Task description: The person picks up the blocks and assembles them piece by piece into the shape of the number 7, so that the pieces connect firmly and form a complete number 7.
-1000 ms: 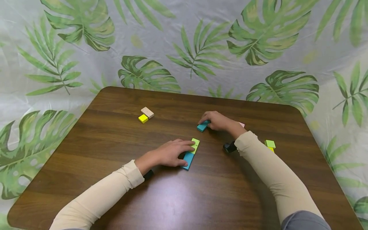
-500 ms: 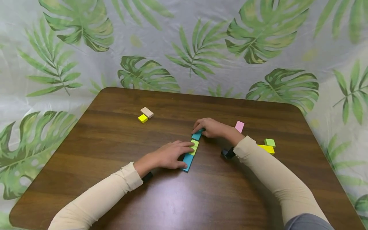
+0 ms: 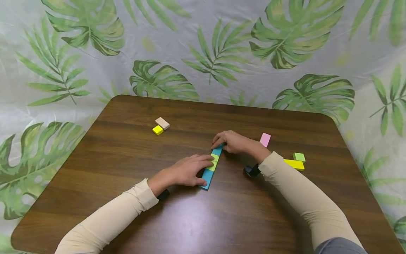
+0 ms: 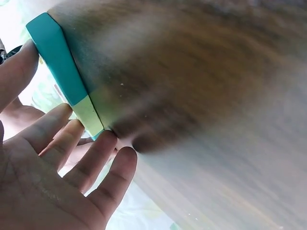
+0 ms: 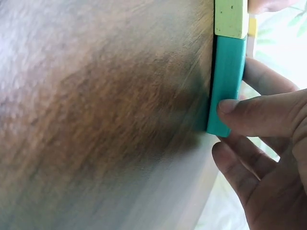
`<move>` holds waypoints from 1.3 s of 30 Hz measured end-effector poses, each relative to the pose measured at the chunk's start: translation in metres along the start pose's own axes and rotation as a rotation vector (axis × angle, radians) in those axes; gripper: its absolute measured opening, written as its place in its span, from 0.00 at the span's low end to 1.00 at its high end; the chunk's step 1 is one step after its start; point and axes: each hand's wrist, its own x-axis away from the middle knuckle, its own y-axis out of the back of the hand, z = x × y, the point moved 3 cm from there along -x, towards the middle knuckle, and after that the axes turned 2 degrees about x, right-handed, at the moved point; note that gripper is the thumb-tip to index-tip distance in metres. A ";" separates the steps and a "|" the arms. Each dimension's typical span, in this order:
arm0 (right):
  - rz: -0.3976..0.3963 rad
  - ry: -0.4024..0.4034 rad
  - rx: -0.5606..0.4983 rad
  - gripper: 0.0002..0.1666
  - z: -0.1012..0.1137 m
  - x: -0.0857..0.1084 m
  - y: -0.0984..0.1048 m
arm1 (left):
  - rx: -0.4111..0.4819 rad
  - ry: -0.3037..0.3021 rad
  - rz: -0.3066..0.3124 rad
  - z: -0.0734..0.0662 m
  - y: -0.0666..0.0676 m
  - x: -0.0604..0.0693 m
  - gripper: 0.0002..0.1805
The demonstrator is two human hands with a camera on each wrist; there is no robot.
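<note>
A row of three flat wooden blocks lies on the table in the head view: a near blue block (image 3: 207, 178), a light green block (image 3: 214, 163) in the middle and a far blue block (image 3: 217, 150). My left hand (image 3: 189, 171) rests along the left side, thumb on the near blue block and fingertips at the green one. The left wrist view shows its fingers extended. My right hand (image 3: 235, 141) pinches the far blue block between thumb and fingers. In the right wrist view, that blue block (image 5: 227, 72) meets the end of the green block (image 5: 231, 19).
On the brown table (image 3: 127, 151), a bare wood block (image 3: 162, 123) and a yellow block (image 3: 158, 130) lie at the back left. A pink block (image 3: 265, 139), a long yellow block (image 3: 294, 164) and a small green block (image 3: 299, 157) lie right, partly behind my right arm.
My right hand has brought the far blue block toward me and left, up to the green block's end. The left hand has stayed nearly in place.
</note>
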 end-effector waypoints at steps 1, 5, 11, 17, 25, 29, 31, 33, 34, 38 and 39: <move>0.001 -0.001 0.000 0.26 -0.001 0.000 0.000 | 0.003 -0.002 0.001 0.000 0.000 0.000 0.34; 0.000 -0.003 0.003 0.26 -0.003 0.001 -0.002 | 0.008 -0.008 0.006 0.001 0.000 -0.001 0.34; -0.011 0.012 0.003 0.26 0.000 0.001 -0.001 | 0.007 0.004 0.007 0.001 0.002 0.001 0.34; -0.027 0.031 0.020 0.26 0.001 0.000 0.000 | -0.004 0.007 -0.003 0.000 0.001 0.002 0.34; -0.013 0.041 0.022 0.27 0.003 -0.002 -0.002 | -0.014 0.012 0.012 -0.002 -0.001 0.002 0.35; -0.011 0.029 0.019 0.27 0.004 0.000 -0.001 | -0.014 0.023 0.019 -0.003 0.000 0.003 0.35; -0.014 0.031 0.019 0.27 0.005 0.001 -0.001 | -0.013 0.027 0.020 -0.003 0.000 0.003 0.35; -0.018 0.033 0.018 0.26 0.005 0.001 -0.002 | -0.014 0.031 0.021 -0.002 0.000 0.003 0.35; -0.021 0.034 0.017 0.26 0.005 0.001 -0.002 | -0.008 0.030 0.021 -0.001 0.000 0.002 0.36; -0.030 0.030 0.008 0.26 0.005 0.001 -0.002 | 0.012 0.013 0.026 0.001 0.003 -0.001 0.41; -0.032 0.030 0.006 0.25 0.006 0.001 -0.003 | 0.014 0.008 0.032 0.001 0.003 -0.001 0.42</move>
